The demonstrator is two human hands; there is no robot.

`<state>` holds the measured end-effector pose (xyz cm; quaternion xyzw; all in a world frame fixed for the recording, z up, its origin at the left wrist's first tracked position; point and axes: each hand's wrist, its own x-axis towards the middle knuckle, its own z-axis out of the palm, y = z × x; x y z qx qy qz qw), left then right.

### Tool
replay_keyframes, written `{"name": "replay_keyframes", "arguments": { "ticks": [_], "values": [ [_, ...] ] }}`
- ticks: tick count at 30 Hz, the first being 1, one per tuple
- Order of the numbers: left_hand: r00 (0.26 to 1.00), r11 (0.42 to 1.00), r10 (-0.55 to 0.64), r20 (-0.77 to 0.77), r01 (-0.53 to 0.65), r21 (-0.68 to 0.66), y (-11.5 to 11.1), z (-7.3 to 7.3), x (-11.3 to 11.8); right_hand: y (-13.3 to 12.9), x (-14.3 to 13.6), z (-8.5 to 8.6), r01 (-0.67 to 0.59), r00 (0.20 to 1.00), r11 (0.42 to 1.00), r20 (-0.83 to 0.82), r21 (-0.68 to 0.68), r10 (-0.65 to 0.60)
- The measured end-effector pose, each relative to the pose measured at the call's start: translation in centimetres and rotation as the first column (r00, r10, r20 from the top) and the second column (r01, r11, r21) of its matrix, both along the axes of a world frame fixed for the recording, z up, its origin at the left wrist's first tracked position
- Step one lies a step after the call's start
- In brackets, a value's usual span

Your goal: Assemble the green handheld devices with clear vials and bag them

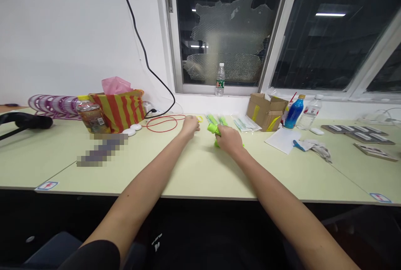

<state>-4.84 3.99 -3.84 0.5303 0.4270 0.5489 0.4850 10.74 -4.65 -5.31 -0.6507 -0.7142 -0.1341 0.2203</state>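
Observation:
My right hand (230,138) is wrapped round a bright green plastic piece (213,128) with a thick, rounded end that sticks out to the left. More green shows below the fingers; the rest is hidden by the hand. To the left, my left hand (190,127) is closed over the table, its fingers curled. A small yellow loop (199,118) shows right by its fingertips; I cannot tell whether the hand holds it. Behind both hands lie green items in clear plastic wrapping (222,120) and a clear packet (246,123).
A red cable (161,124) lies coiled left of my hands, near a striped bag (120,109) and a large bottle (93,116). On the right stand a cardboard box (265,113), a blue bottle (294,113) and a clear bottle (310,113). Paper (283,139) and a glove (318,148) lie there.

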Motion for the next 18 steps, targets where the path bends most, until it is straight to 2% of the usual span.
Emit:
{"name": "replay_keyframes", "arguments": {
  "ticks": [2,4,7,10,13,16,18],
  "values": [
    [0.999,0.999,0.043,0.018,-0.043,0.004,-0.2,0.6,-0.6,0.2,0.8,0.1,0.046,0.996,0.999,-0.073,0.02,-0.045],
    [0.999,1.0,0.017,0.033,-0.018,0.025,-0.8,0.8,-0.5,0.5,1.8,0.1,0.07,0.982,0.997,-0.179,0.027,-0.064],
    [0.99,0.988,-0.13,0.053,0.125,0.093,-1.9,0.5,0.5,0.9,2.6,-0.1,-0.028,0.901,0.994,-0.428,0.101,0.069],
    [0.958,0.958,-0.277,0.068,0.271,0.089,-2.7,-0.2,1.5,1.0,2.1,-0.3,-0.17,0.656,0.966,-0.709,0.193,0.257],
    [0.933,0.935,-0.351,0.084,0.344,0.085,-2.9,-0.8,1.8,1.1,1.3,-0.6,-0.287,0.414,0.939,-0.859,0.19,0.301],
    [0.925,0.921,-0.375,0.053,0.366,0.131,-2.7,-1.2,1.7,1.3,0.9,-0.9,-0.356,0.264,0.918,-0.923,0.176,0.28],
    [0.918,0.903,-0.395,-0.007,0.39,0.179,-2.7,-1.3,1.7,1.4,1.0,-1.0,-0.354,0.213,0.916,-0.937,0.189,0.276]
  ]
}}
